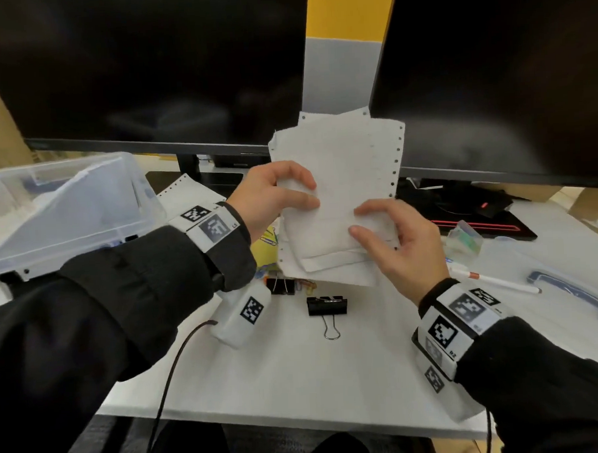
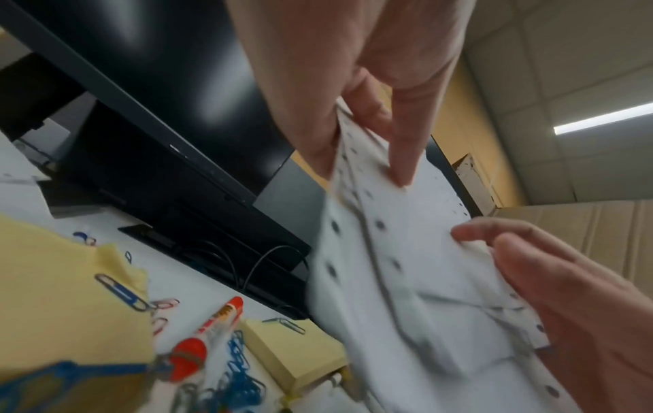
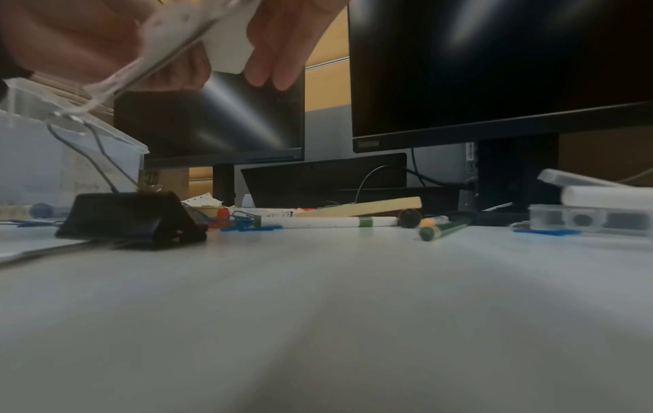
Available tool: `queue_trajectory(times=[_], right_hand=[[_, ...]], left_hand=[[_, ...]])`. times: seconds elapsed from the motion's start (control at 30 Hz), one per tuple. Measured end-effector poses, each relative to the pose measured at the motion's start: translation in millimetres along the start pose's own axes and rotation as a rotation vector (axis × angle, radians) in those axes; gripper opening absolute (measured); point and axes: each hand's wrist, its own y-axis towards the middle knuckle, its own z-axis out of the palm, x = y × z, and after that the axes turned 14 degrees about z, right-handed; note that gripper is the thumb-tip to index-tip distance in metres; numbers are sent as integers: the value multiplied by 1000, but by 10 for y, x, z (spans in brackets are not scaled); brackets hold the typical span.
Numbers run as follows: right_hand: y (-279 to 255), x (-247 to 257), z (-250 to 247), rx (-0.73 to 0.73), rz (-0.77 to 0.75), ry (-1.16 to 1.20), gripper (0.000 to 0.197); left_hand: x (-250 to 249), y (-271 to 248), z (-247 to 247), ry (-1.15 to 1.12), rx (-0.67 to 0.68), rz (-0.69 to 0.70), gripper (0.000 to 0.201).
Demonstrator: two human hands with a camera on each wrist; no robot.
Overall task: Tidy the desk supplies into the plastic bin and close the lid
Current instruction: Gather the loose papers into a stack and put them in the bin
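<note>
A stack of white sheets with punched edges (image 1: 336,176) is held upright above the middle of the desk. My left hand (image 1: 310,195) pinches its left side between thumb and fingers. My right hand (image 1: 359,220) grips the lower right part, fingers in front and thumb behind. In the left wrist view the sheets (image 2: 406,265) hang between both hands. The clear plastic bin (image 1: 67,209) stands open at the left with paper inside. Two black binder clips (image 1: 326,305) (image 1: 281,285) lie on the desk under the sheets.
A yellow sticky-note pad (image 2: 290,352), blue paper clips (image 2: 240,371) and a red-capped marker (image 2: 226,313) lie below my left hand. A white pen (image 1: 492,279) and a clear lid with a blue handle (image 1: 567,293) are at the right. Two dark monitors (image 1: 146,68) stand behind.
</note>
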Motion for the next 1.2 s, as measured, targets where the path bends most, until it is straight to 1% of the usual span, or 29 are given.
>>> queue_trajectory(times=[0.07,0.1,0.13,0.2,0.23,0.27,0.33,0.43,0.5,0.57,0.6,0.7,0.77,0.83,0.93,0.97,1.07,1.13,1.2], right_hand=[[45,-9,97,-39,-41,-51,18],[49,-10,144,-36,-66,-89,18],[50,-7,186,-31,-94,-125,18],[53,-3,249,-32,-133,-156,19],[63,4,270,-39,-140,-157,21],[74,13,286,-46,-137,-155,24],[96,35,318,-48,-93,-149,30],[127,71,343,32,76,-190,37],[143,64,359,42,153,-205,40],[151,50,364,6,165,-198,42],[148,45,368,-15,148,-188,42],[128,46,381,-82,1,-143,42],[128,51,400,-94,-49,-134,44],[148,47,430,-91,-29,-128,44],[159,54,459,-98,0,-124,43],[159,53,462,-100,1,-125,43],[157,44,457,-94,6,-124,43],[158,49,457,-86,13,-114,43],[163,51,461,-86,16,-112,42]], left_hand=[[-4,-7,-70,112,52,-13,28],[8,-3,-129,217,54,-44,25],[27,4,-203,366,34,-83,21],[72,2,-375,736,-21,-153,14],[84,-12,-454,889,-25,-184,15],[92,-33,-524,1004,-2,-223,19],[82,-101,-592,1176,123,-339,29],[143,-178,-606,1375,353,-512,46],[201,-183,-621,1485,434,-571,54],[218,-182,-638,1528,472,-621,58],[213,-188,-656,1508,486,-647,59],[211,-185,-732,1428,525,-704,55],[241,-185,-790,1461,511,-716,56],[301,-198,-805,1503,492,-731,64],[463,-194,-809,1496,465,-750,79],[525,-161,-841,1482,441,-764,86],[667,-60,-953,1447,308,-829,104],[718,-19,-998,1451,298,-837,104],[764,-7,-1020,1426,355,-800,92]])
